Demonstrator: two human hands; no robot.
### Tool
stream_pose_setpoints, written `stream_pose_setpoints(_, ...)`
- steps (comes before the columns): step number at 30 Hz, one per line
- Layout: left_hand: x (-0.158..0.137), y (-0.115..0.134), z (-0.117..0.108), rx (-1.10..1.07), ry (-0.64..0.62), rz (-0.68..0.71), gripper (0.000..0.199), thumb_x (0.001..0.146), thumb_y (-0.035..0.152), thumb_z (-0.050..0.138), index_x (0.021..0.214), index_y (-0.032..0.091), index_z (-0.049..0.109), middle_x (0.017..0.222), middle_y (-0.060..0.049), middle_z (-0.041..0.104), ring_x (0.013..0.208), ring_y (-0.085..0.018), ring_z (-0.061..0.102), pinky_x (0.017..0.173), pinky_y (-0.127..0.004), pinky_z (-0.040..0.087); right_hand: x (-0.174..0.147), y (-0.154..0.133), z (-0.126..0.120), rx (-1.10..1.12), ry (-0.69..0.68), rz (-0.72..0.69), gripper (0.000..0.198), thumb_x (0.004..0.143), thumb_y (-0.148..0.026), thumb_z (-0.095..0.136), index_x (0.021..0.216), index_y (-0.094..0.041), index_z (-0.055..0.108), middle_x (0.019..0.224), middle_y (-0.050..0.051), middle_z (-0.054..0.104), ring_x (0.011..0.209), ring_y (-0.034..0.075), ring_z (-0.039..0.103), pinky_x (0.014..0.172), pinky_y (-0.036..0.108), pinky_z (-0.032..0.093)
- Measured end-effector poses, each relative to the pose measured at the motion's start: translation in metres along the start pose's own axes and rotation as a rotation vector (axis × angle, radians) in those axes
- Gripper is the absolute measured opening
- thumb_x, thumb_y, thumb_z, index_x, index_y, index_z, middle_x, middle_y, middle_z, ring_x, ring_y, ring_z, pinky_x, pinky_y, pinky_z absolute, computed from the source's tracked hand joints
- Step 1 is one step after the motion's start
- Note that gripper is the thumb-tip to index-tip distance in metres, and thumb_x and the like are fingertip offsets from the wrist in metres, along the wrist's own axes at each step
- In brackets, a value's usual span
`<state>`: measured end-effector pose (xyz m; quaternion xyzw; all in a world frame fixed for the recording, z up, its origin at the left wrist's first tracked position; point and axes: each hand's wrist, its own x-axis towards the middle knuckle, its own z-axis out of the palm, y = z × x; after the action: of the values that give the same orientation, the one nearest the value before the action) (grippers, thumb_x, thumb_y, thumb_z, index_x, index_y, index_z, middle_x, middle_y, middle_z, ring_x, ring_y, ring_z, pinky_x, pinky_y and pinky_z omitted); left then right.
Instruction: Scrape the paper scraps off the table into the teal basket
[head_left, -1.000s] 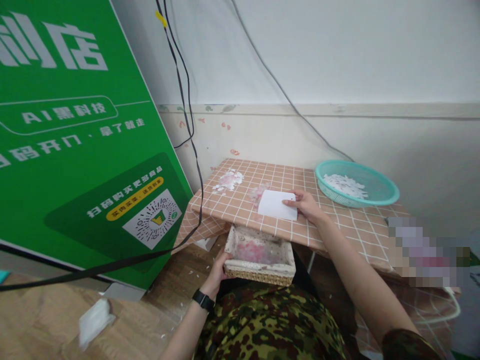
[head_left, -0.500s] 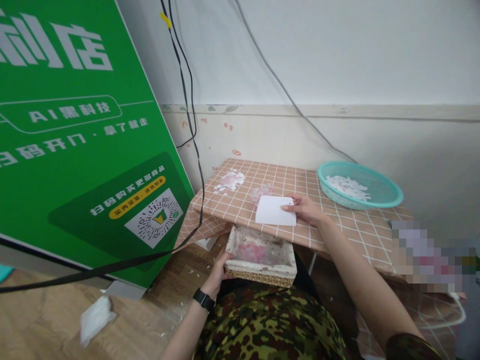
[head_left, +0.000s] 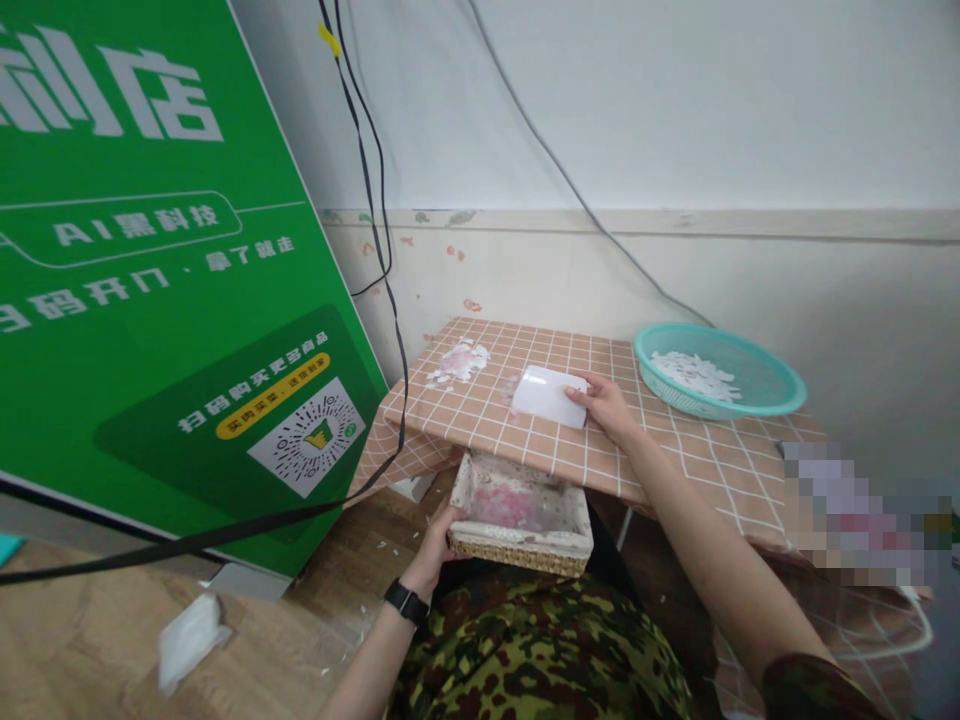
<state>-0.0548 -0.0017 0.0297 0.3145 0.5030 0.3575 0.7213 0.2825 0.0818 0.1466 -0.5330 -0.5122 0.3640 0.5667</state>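
Note:
My right hand [head_left: 609,405] grips the right edge of a white plastic scraper [head_left: 546,396], thumb on top. The scraper is tilted over the checked tabletop, its face catching the light, and it covers part of a patch of pink bits [head_left: 510,388]. My left hand [head_left: 439,535] holds the left side of a woven basket [head_left: 517,556] with a pale cloth lining, just below the table's front edge. Pink, loose-looking material [head_left: 506,506] lies inside the basket; I cannot make out what it is.
Brown checked cloth covers the table [head_left: 637,470]. A pile of white and pink pieces [head_left: 459,360] lies at the left. At the right stands a turquoise sieve basket [head_left: 765,385] holding white strips [head_left: 694,375]. Black cables [head_left: 397,330] hang beside a green cabinet [head_left: 187,300].
My right hand has moved the scraper away from the table's front edge, towards the wall, and tilted it. My left hand and the woven basket have stayed in place.

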Motion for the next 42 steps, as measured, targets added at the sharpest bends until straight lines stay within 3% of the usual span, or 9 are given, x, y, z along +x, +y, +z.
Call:
stream_pose_setpoints(19,0.003,-0.003,-0.002,0.016,-0.022,0.050,0.044,0.071,0.042,0.058,0.109,0.021,0.055,0.072,-0.002,0.058,0.068,-0.019,0.055,0.055,-0.032,0.050,-0.011,-0.011,-0.004,0.094,-0.148,0.125,0.047,0.061,-0.039,0.074,0.102,-0.018,0.063,0.087,0.006,0.069,0.064,0.017,0.062,0.051,0.027,0.047)
stream_pose_setpoints(25,0.001,0.000,-0.002,0.008,-0.034,0.034,0.045,0.069,0.042,0.059,0.108,0.020,0.055,0.071,-0.001,0.059,0.069,-0.020,0.057,0.057,-0.032,0.050,-0.012,-0.010,-0.009,0.098,-0.069,0.128,0.046,0.059,-0.038,0.076,0.098,-0.018,0.064,0.078,0.005,0.069,0.056,0.016,0.060,0.045,0.026,0.045)
stream_pose_setpoints(33,0.001,0.000,-0.001,0.016,-0.034,0.039,0.046,0.070,0.042,0.057,0.110,0.020,0.054,0.070,-0.001,0.059,0.065,-0.018,0.056,0.056,-0.033,0.050,-0.014,-0.008,-0.014,0.103,-0.101,0.134,0.044,0.060,-0.034,0.076,0.098,-0.017,0.062,0.083,0.006,0.069,0.059,0.016,0.061,0.048,0.025,0.047)
stream_pose_setpoints(39,0.003,-0.001,-0.002,0.024,-0.026,0.038,0.044,0.070,0.042,0.057,0.109,0.020,0.055,0.072,-0.001,0.058,0.066,-0.019,0.056,0.055,-0.034,0.051,-0.019,-0.015,-0.013,0.109,-0.283,0.195,0.044,0.059,-0.031,0.077,0.097,-0.015,0.064,0.085,0.008,0.069,0.063,0.018,0.063,0.052,0.027,0.049)
stream_pose_setpoints(42,0.003,-0.001,-0.001,0.023,-0.015,0.023,0.045,0.070,0.041,0.057,0.109,0.020,0.054,0.072,-0.001,0.058,0.066,-0.018,0.055,0.055,-0.034,0.051,-0.019,-0.015,-0.013,0.154,-0.249,0.183,0.045,0.059,-0.030,0.077,0.099,-0.015,0.064,0.086,0.007,0.069,0.064,0.018,0.063,0.054,0.028,0.050)
